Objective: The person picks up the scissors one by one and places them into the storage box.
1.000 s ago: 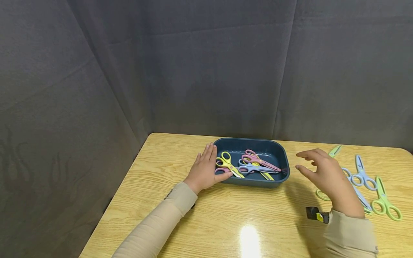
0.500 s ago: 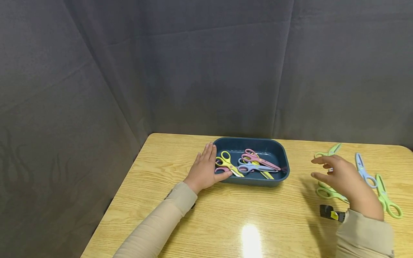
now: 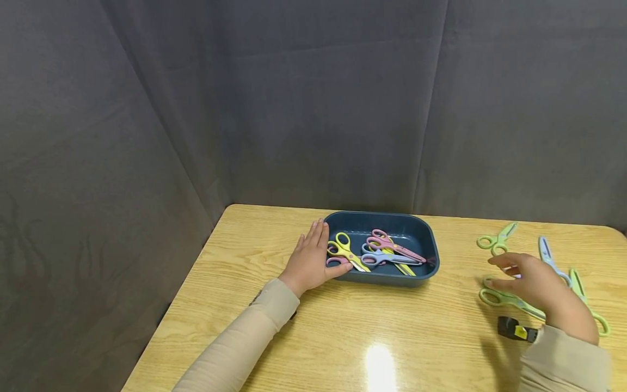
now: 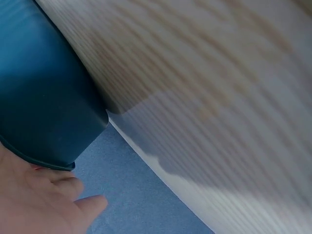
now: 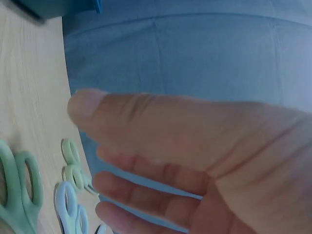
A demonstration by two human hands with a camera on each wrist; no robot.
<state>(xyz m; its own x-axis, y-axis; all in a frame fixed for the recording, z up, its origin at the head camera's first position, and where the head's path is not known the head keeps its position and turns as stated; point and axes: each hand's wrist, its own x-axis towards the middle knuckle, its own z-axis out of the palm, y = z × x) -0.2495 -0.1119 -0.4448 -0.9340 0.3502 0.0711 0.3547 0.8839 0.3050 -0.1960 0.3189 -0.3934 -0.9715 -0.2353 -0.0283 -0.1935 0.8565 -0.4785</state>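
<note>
My left hand [image 3: 311, 260] rests along the left end of a dark blue tray [image 3: 382, 280], fingers straight and thumb lying over the front corner of its rim. In the tray are several scissors: yellow scissors [image 3: 349, 255] by the thumb, pink scissors [image 3: 392, 246] and blue scissors [image 3: 401, 259] crossing in the middle. My right hand [image 3: 541, 286] hovers over more scissors on the table, holding nothing, thumb apart from the loosely bent fingers. Beneath it lie green scissors [image 3: 521, 306], partly covered. Green scissors [image 3: 498, 239] sit just behind the fingertips.
Right of and behind the right hand lie blue scissors [image 3: 546, 253] and further green scissors [image 3: 578, 283], both partly hidden. The wooden table [image 3: 343, 337] ends at a grey cloth [image 3: 318, 125] behind. A black wrist camera [image 3: 518, 330] hangs below the right wrist.
My right hand has moved right and slightly toward me, from beside the tray to over the loose scissors. The left hand and the tray have stayed in place.
</note>
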